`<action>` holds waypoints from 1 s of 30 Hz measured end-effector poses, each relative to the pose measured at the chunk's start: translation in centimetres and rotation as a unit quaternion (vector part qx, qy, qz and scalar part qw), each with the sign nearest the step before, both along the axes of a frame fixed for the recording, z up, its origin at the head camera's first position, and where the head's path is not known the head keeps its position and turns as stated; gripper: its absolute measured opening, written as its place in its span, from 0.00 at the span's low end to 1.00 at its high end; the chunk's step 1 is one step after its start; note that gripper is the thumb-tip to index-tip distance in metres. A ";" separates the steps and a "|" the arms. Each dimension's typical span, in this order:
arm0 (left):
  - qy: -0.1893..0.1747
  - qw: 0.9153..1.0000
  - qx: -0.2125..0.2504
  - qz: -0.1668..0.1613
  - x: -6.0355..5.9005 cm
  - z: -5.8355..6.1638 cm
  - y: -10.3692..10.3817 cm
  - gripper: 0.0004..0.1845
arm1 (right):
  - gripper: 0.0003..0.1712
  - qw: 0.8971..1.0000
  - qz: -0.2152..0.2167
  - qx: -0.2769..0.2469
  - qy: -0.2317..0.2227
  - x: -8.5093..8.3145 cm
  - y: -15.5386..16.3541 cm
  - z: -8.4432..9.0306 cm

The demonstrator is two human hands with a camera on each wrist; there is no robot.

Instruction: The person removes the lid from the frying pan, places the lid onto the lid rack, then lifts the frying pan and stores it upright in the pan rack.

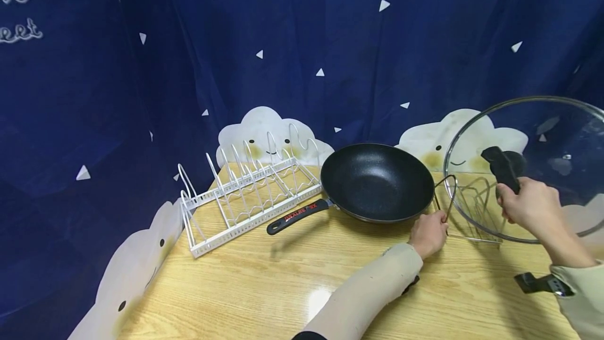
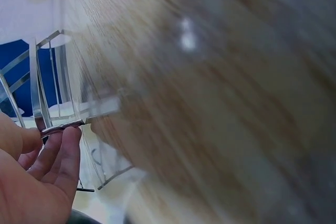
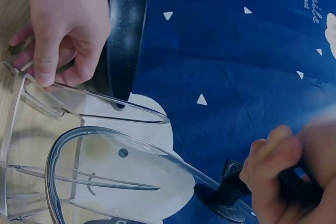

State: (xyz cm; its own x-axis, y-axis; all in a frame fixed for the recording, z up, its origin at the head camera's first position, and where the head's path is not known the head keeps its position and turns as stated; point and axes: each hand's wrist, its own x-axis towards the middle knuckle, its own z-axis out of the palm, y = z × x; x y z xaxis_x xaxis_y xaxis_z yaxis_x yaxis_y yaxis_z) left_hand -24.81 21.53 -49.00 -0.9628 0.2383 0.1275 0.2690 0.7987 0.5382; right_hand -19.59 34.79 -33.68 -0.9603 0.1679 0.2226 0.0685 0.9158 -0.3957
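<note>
In the head view my right hand [image 1: 535, 206] grips the black handle [image 1: 502, 169] of a large round glass lid [image 1: 582, 146]. The lid is held up steeply tilted, overlapping a small metal wire rack [image 3: 11, 124] in this view. My left hand [image 1: 428, 232] pinches the near left end of that rack between thumb and fingers, as the left wrist view also shows. Just left of the rack sits a black frying pan [image 1: 375, 182], its interior facing up and its handle [image 1: 297, 218] pointing left toward the near side.
A white adjustable rack [image 1: 255, 220] with several upright wire loops stands left of the pan, close to the pan's rim. Behind the wooden table [image 1: 264, 282] hangs a dark blue curtain [image 1: 292, 25] with white triangles and clouds.
</note>
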 end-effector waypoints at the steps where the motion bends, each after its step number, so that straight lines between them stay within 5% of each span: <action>1: -0.001 1.000 0.000 0.001 0.0 0.0 0.0 0.10 | 0.22 1.000 0.002 0.001 0.000 0.0 0.0 -0.1; 30: -0.016 1.000 0.014 -0.003 0.0 0.4 -0.3 0.11 | 0.22 0.999 0.028 0.023 -0.019 -1.2 -0.1 -2.1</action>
